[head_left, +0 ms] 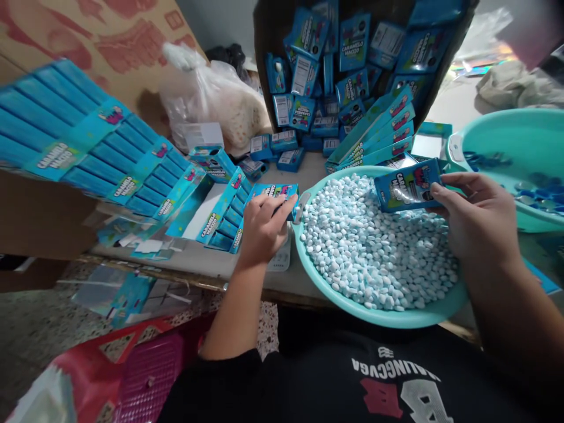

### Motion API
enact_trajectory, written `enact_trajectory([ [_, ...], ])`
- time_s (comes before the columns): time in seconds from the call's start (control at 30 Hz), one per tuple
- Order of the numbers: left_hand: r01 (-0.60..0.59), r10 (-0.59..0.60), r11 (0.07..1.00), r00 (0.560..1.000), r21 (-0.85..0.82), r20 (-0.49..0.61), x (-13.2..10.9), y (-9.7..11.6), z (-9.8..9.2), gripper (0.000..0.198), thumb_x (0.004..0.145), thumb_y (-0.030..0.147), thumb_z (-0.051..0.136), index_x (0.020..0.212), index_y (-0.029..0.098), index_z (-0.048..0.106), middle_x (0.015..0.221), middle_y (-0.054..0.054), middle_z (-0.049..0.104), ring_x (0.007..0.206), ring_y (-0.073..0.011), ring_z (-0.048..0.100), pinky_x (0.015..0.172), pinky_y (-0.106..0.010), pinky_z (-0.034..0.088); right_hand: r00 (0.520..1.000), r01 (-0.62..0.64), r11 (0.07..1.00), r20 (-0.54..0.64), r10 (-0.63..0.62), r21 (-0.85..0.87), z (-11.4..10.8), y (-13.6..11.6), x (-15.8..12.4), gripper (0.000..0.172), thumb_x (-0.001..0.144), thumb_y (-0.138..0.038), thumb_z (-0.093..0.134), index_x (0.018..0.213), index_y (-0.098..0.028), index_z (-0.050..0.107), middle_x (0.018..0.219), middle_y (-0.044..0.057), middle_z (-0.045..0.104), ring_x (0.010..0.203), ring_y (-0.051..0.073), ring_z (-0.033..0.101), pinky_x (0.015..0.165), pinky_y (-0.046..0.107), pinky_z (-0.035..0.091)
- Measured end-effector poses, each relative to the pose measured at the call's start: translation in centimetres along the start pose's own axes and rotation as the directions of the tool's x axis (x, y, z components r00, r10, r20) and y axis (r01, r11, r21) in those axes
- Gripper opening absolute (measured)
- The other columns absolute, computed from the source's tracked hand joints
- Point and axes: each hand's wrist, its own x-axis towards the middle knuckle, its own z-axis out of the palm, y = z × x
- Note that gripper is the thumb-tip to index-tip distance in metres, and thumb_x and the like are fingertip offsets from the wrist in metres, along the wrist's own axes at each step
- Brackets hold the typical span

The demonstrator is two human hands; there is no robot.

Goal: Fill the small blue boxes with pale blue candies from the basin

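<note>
My right hand grips the right end of a small blue candy box and holds it tilted over a turquoise basin. Many pale blue and white candies fill that basin. My left hand is at the basin's left edge, its fingers closed over another blue candy box. Part of a white scale shows below my left hand. Just left of it, an open display box has a row of blue boxes inside.
Stacked display boxes rise at the left. Behind the basin, a dark carton holds many blue boxes, with flat display boxes leaning before it. A second turquoise basin stands right, and a plastic bag behind.
</note>
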Motion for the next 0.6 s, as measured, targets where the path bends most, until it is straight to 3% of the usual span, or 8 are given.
enact_trajectory([
  [0.17, 0.134, -0.139, 0.988, 0.989, -0.082, -0.059, -1.1, -0.2, 0.2, 0.050, 0.083, 0.005, 0.064, 0.132, 0.018, 0.067, 0.112, -0.012, 0.068, 0.109, -0.0241, 0.060, 0.102, -0.041, 0.050, 1.000, 0.001, 0.999, -0.001, -0.001, 0.036, -0.1, 0.0, 0.0, 0.032, 0.062, -0.030, 0.088, 0.088, -0.017, 0.074, 0.074, -0.001, 0.069, 0.065, 0.010, 0.066, 0.053, 0.018, 0.055],
  [0.27, 0.344, -0.363, 0.927, 0.923, -0.147, -0.127, -1.8, 0.0, 0.6, 0.043, 0.084, 0.017, 0.074, 0.127, 0.017, 0.069, 0.111, -0.011, 0.069, 0.106, -0.0229, 0.066, 0.098, -0.038, 0.054, 1.000, -0.005, 0.999, -0.002, 0.005, 0.047, 0.0, 0.0, -0.1, 0.032, 0.061, -0.030, 0.088, 0.087, -0.017, 0.074, 0.073, -0.001, 0.069, 0.065, 0.009, 0.065, 0.054, 0.017, 0.054],
  [0.33, 0.541, -0.567, 0.818, 0.816, -0.196, -0.116, -2.6, -0.1, 1.0, 0.043, 0.082, 0.027, 0.080, 0.122, 0.016, 0.070, 0.112, -0.012, 0.070, 0.107, -0.0235, 0.068, 0.096, -0.037, 0.056, 1.000, -0.014, 0.999, 0.002, 0.014, 0.041, 0.0, 0.0, -0.1, 0.033, 0.061, -0.030, 0.088, 0.088, -0.017, 0.074, 0.073, -0.001, 0.068, 0.064, 0.009, 0.065, 0.055, 0.017, 0.053],
  [0.43, 0.777, -0.822, 0.547, 0.570, -0.310, -0.023, -4.0, -0.8, 1.6, 0.055, 0.078, 0.031, 0.082, 0.128, 0.014, 0.064, 0.119, -0.015, 0.070, 0.104, -0.0239, 0.071, 0.092, -0.038, 0.059, 1.000, -0.024, 0.999, 0.010, 0.024, 0.029, -0.1, 0.0, -0.1, 0.035, 0.062, -0.032, 0.089, 0.090, -0.017, 0.074, 0.075, 0.000, 0.069, 0.065, 0.010, 0.065, 0.055, 0.018, 0.054],
  [0.47, 0.804, -0.857, 0.482, 0.515, -0.348, 0.004, -4.5, -1.0, 1.6, 0.063, 0.078, 0.031, 0.082, 0.134, 0.014, 0.059, 0.122, -0.017, 0.069, 0.105, -0.0240, 0.071, 0.093, -0.038, 0.060, 1.000, -0.024, 0.999, 0.011, 0.024, 0.027, -0.1, 0.0, -0.1, 0.036, 0.062, -0.032, 0.089, 0.090, -0.017, 0.074, 0.076, 0.000, 0.069, 0.066, 0.010, 0.065, 0.056, 0.018, 0.054],
  [0.5, 0.808, -0.869, 0.453, 0.495, -0.376, 0.017, -4.9, -1.3, 1.6, 0.070, 0.078, 0.030, 0.081, 0.140, 0.014, 0.053, 0.125, -0.019, 0.068, 0.109, -0.0245, 0.071, 0.096, -0.040, 0.059, 1.000, -0.024, 0.999, 0.008, 0.024, 0.032, -0.1, -0.1, -0.1, 0.036, 0.061, -0.031, 0.090, 0.090, -0.016, 0.074, 0.077, 0.000, 0.069, 0.066, 0.010, 0.065, 0.056, 0.019, 0.054],
  [0.53, 0.794, -0.862, 0.462, 0.507, -0.395, 0.011, -5.3, -1.6, 1.4, 0.076, 0.079, 0.031, 0.081, 0.145, 0.015, 0.046, 0.128, -0.020, 0.066, 0.114, -0.0251, 0.069, 0.099, -0.041, 0.058, 1.000, -0.027, 0.999, 0.003, 0.027, 0.040, -0.2, -0.1, 0.0, 0.037, 0.059, -0.030, 0.090, 0.089, -0.016, 0.074, 0.076, 0.000, 0.068, 0.067, 0.010, 0.065, 0.056, 0.019, 0.055],
  [0.6, 0.727, -0.814, 0.546, 0.577, -0.416, -0.059, -5.9, -2.1, 0.5, 0.079, 0.083, 0.034, 0.077, 0.150, 0.016, 0.038, 0.132, -0.021, 0.064, 0.123, -0.0254, 0.066, 0.105, -0.042, 0.055, 0.999, -0.038, 0.997, -0.014, 0.039, 0.060, -0.2, -0.2, 0.0, 0.038, 0.054, -0.027, 0.090, 0.087, -0.016, 0.074, 0.076, -0.001, 0.067, 0.067, 0.010, 0.065, 0.056, 0.019, 0.055],
])
